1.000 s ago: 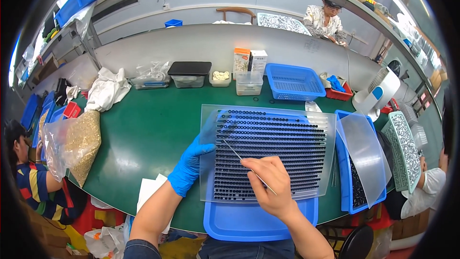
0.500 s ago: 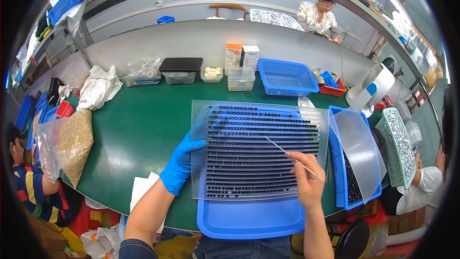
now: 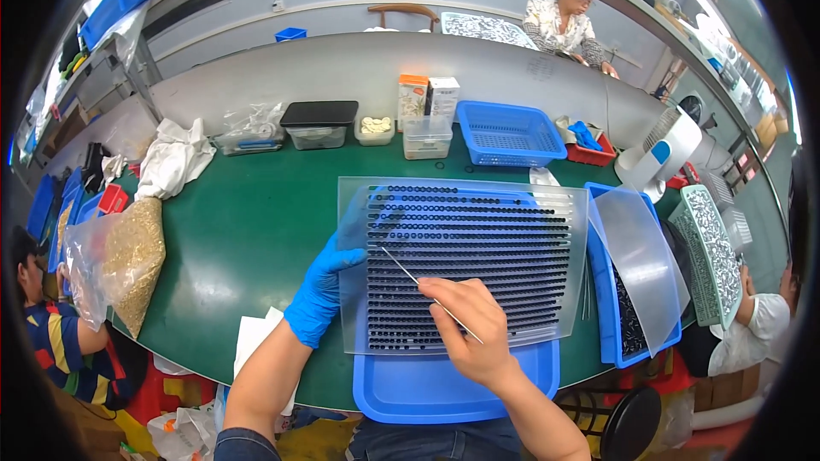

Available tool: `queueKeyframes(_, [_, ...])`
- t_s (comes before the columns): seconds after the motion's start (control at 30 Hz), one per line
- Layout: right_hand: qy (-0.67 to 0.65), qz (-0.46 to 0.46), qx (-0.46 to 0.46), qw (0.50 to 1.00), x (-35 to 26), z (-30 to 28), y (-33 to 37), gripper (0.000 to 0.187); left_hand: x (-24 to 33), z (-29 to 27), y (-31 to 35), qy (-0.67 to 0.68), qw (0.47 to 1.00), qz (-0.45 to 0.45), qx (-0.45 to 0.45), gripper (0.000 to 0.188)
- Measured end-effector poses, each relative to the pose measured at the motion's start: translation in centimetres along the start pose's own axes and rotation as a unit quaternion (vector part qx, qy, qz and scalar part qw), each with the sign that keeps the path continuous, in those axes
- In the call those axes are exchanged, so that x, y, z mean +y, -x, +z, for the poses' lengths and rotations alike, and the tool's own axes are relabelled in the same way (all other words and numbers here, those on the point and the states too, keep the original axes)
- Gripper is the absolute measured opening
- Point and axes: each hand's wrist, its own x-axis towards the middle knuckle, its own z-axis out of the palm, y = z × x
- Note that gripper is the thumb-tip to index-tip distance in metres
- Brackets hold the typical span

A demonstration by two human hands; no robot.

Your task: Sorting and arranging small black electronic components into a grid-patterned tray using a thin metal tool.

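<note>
A clear slotted plate (image 3: 574, 290) carries many rows of small black round parts, and it lies tilted over a blue tray (image 3: 461, 384). My left hand (image 3: 329, 269), in a blue glove, grips the plate's left edge, thumb on top and fingers hidden beneath. Bare, my right hand (image 3: 470, 324) pinches a thin metal rod (image 3: 401, 266) like a pen. The rod's tip touches or hovers just above the rows near the plate's left side; I cannot tell which.
Right of the plate, a blue bin (image 3: 632, 324) holds black parts under a clear sheet (image 3: 641, 256). A bag of golden grains (image 3: 135, 256) stands left. Along the back are a blue basket (image 3: 512, 141), lidded box (image 3: 320, 124) and white fan (image 3: 662, 158). Co-workers sit at both sides and behind the partition.
My right hand has moved left across the plate, carrying the rod's tip from the middle of the rows to their left end. My left hand keeps its grip on the plate.
</note>
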Motion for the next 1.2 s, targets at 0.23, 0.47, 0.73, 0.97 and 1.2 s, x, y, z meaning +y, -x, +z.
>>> queueKeyframes(0.23, [0.008, 0.035, 0.012, 0.999, 0.8, -2.6, 0.8, 0.023, -0.3, 0.2, -0.2, -0.004, 1.000, 0.002, 0.002, 0.103])
queueKeyframes(0.47, [0.003, 0.115, 0.050, 0.992, 2.1, -6.1, 2.6, 0.021, -0.2, 0.1, 0.1, -0.014, 0.999, 0.001, 0.028, 0.105])
queueKeyframes(0.73, [-0.071, 0.218, 0.123, 0.965, 3.7, -10.6, 5.1, 0.023, -1.2, 0.0, -0.3, 0.018, 0.999, 0.025, 0.037, 0.105])
queueKeyframes(0.97, [-0.132, 0.257, 0.243, 0.926, 5.4, -13.1, 6.6, 0.022, -1.3, 0.2, -0.2, 0.030, 0.998, 0.014, 0.047, 0.105])
queueKeyframes(1.2, [-0.124, 0.262, 0.307, 0.907, 6.6, -14.7, 7.9, 0.022, -1.1, -0.1, -0.1, 0.003, 0.998, 0.014, 0.060, 0.107])
